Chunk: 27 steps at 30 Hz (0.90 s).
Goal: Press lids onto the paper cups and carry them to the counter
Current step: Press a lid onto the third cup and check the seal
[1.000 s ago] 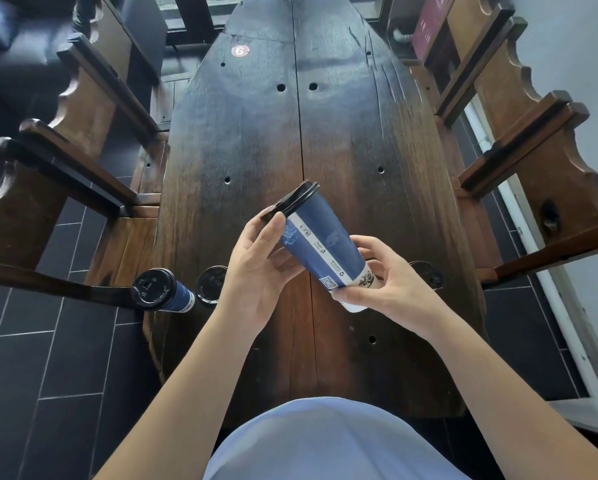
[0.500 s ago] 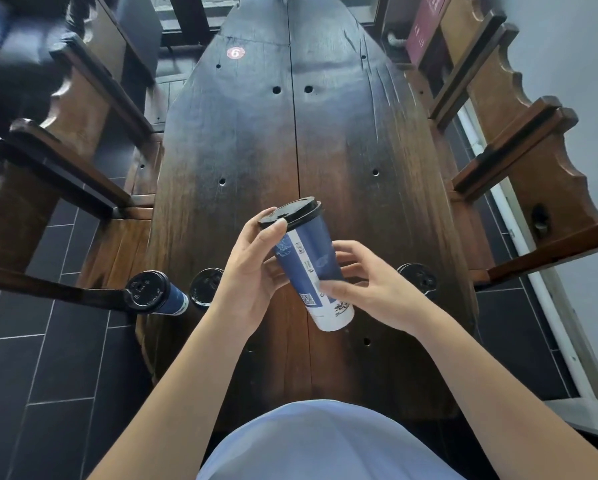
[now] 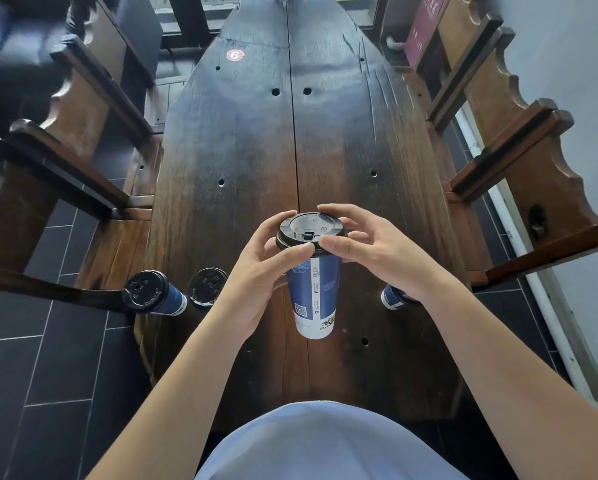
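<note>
While both hands pinch its black lid (image 3: 311, 232) | blue-white cup (image 3: 313, 296) upright

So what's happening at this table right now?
A person stands at a long dark wooden table, holding a tall blue paper cup upright. The left hand and right hand both grip its black plastic lid around the rim. Other lidded blue cups stand near the table's edge.

Café: numbered wooden table (image 3: 256, 140), lidded takeaway cups (image 3: 152, 294).
</note>
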### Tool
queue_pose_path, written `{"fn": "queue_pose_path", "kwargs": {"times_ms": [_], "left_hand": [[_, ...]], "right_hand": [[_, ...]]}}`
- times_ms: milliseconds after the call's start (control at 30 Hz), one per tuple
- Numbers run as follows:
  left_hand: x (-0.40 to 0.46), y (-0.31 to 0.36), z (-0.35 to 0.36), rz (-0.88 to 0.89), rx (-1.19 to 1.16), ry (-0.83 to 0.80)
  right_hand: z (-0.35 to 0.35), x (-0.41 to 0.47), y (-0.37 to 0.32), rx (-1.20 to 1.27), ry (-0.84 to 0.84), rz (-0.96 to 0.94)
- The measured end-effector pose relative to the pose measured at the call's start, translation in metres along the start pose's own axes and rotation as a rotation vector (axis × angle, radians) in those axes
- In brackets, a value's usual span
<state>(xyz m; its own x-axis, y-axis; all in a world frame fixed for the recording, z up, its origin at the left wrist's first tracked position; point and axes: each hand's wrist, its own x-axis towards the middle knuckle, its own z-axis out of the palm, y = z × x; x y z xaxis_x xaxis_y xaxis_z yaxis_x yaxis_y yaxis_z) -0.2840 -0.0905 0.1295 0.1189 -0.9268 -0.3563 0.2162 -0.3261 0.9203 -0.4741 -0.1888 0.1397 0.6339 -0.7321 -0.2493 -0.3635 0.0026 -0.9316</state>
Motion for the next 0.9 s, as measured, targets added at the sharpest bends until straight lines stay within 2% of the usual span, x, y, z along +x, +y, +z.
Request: {"fn": "queue_pose_path", "kwargs": {"times_ms": [533,900], "left_hand": [[0.013,-0.008,-0.008,-0.118,0.159,-0.045],[0.024,-0.037,-0.025,-0.11,0.413,-0.039]], "right_hand": [[0.001,0.002,0.016,-0.082,-0.016,0.08],[0.017,0.022,0.056,-0.098,-0.101,0.184]]}}
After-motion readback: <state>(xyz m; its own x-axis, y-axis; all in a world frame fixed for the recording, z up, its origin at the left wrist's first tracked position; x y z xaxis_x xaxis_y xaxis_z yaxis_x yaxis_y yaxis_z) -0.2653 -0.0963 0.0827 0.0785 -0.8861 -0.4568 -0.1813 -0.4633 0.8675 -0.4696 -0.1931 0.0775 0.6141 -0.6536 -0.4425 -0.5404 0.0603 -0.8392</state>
